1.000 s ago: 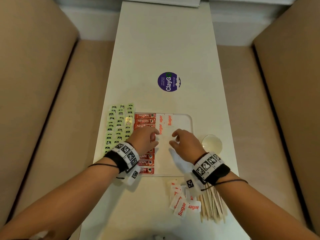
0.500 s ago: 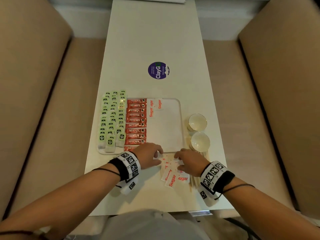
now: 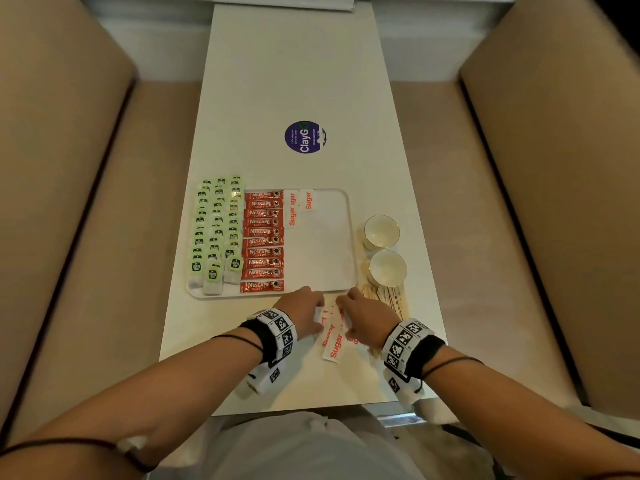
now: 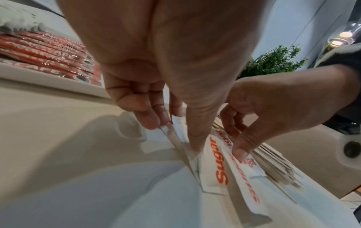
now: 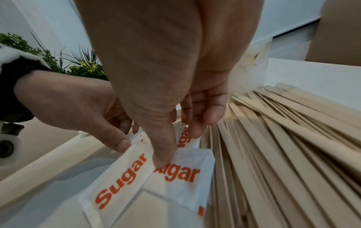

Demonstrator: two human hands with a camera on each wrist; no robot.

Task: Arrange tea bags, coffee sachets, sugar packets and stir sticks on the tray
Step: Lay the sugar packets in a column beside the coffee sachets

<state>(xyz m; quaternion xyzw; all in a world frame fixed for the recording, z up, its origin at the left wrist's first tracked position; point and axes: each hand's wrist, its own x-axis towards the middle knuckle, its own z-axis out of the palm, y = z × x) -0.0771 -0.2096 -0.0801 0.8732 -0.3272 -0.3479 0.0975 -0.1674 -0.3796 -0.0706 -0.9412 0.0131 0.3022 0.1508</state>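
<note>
A white tray [image 3: 350, 237] holds rows of green tea bags [image 3: 216, 233], a column of red coffee sachets [image 3: 263, 240] and sugar packets [image 3: 300, 206] at its far end. Loose sugar packets [image 3: 331, 341] lie in a small pile on the table just in front of the tray. My left hand [image 3: 311, 311] pinches the raised edge of one sugar packet [image 4: 178, 128] between thumb and fingers. My right hand [image 3: 349, 308] pinches another sugar packet [image 5: 185, 138], its thumb pressing on the pile. Wooden stir sticks [image 3: 391, 299] lie fanned out right of the pile.
Two white cups [image 3: 381, 232] [image 3: 387, 268] stand on the table right of the tray, just behind the stir sticks. A round purple sticker [image 3: 304, 136] marks the table [image 3: 294, 64] farther back. Beige bench seats [image 3: 104, 237] flank the table on both sides.
Both hands have drawn back from over the tray to the loose sugar pile near the table's front edge and have taken hold of packets there.
</note>
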